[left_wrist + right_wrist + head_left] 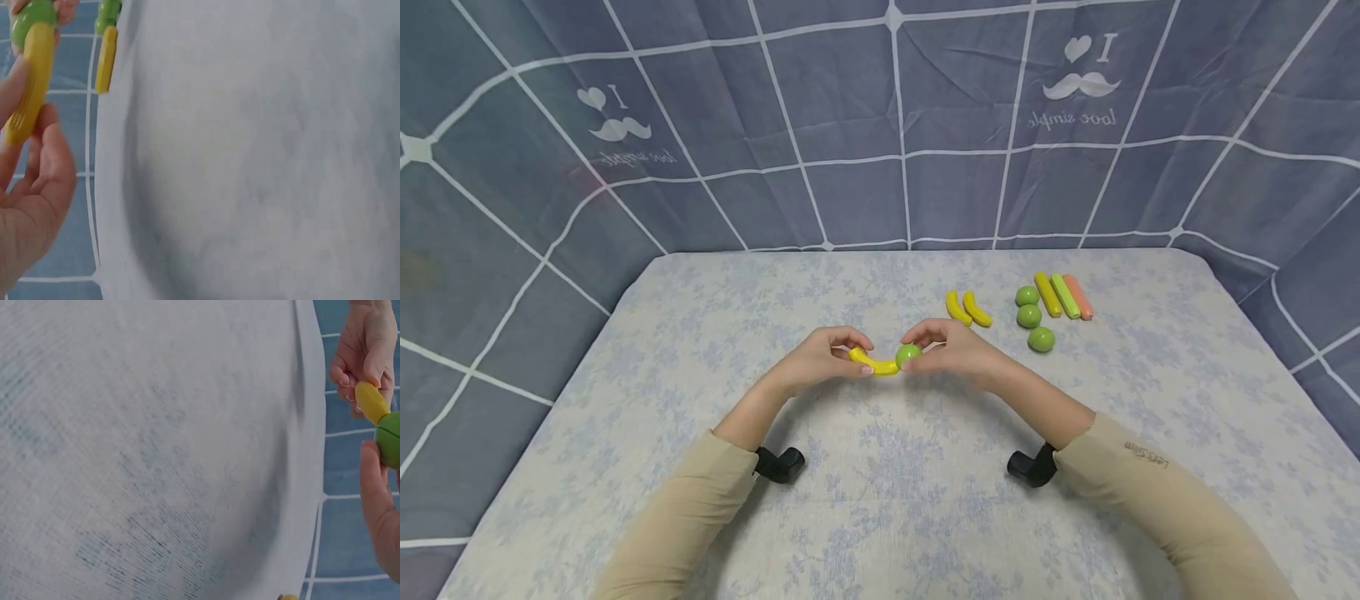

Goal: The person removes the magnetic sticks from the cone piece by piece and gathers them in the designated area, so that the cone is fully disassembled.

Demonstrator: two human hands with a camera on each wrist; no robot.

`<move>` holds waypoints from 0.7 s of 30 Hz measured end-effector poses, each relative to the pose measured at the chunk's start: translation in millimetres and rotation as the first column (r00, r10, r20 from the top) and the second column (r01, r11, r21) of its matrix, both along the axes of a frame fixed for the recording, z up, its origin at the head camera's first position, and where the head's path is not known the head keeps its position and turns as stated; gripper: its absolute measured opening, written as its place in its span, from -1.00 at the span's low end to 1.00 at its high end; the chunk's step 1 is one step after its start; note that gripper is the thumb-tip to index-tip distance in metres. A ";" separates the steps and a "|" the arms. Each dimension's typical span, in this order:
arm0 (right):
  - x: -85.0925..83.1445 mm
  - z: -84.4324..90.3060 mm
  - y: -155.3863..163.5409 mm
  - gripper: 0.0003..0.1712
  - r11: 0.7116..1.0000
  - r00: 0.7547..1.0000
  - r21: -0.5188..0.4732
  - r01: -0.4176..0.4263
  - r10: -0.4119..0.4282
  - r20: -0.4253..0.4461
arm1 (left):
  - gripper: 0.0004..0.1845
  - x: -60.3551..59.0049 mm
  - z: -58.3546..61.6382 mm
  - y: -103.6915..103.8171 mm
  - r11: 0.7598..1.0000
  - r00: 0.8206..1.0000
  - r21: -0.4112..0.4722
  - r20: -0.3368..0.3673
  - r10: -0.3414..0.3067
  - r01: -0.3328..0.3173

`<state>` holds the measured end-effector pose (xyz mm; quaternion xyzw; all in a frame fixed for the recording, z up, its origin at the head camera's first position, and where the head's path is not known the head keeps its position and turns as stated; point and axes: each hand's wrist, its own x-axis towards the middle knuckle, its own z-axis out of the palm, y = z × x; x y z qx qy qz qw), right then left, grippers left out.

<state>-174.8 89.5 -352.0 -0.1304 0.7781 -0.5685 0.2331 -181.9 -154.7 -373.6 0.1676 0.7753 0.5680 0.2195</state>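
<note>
Over the middle of the table, my left hand (820, 360) pinches a yellow curved, banana-shaped piece (886, 367) between thumb and fingers. Opposite it, my right hand (958, 354) grips a green ball (908, 354). One end of the yellow piece meets the ball's side. The left wrist view has the yellow piece (37, 69) running up to the green ball (31, 22), and in the right wrist view the ball (389, 444) sits at the frame's edge against the yellow end (372, 402). Fingers hide part of both pieces.
Behind my right hand lie two yellow curved pieces (977, 310). To their right are three green balls (1028, 316), then a yellow stick (1048, 295), a lime stick (1065, 297) and a pink stick (1078, 297). A grey-blue checked curtain (850, 108) hangs behind the cloth-covered table (880, 500).
</note>
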 end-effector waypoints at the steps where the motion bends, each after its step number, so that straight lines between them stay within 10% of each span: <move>1: -0.3 0.9 1.7 -0.53 0.999 1.000 -0.027 0.017 -0.016 0.020 | -0.57 0.8 1.1 2.1 0.999 0.999 0.024 0.017 0.029 -0.030; 7: -0.1 5.7 12.1 -0.55 0.966 0.989 -0.246 0.083 -0.049 0.142 | -0.51 4.4 6.9 14.7 0.965 0.967 0.179 0.201 0.154 -0.191; 13: 3.5 9.4 18.7 -0.56 0.925 0.988 -0.365 0.103 -0.052 0.147 | -0.50 8.5 12.2 26.5 0.903 0.881 0.308 0.454 0.136 -0.299; 21: 6.9 12.4 25.0 -0.52 0.906 0.988 -0.402 0.135 -0.091 0.127 | -0.48 14.8 19.1 42.1 0.814 0.851 0.390 0.477 0.221 -0.430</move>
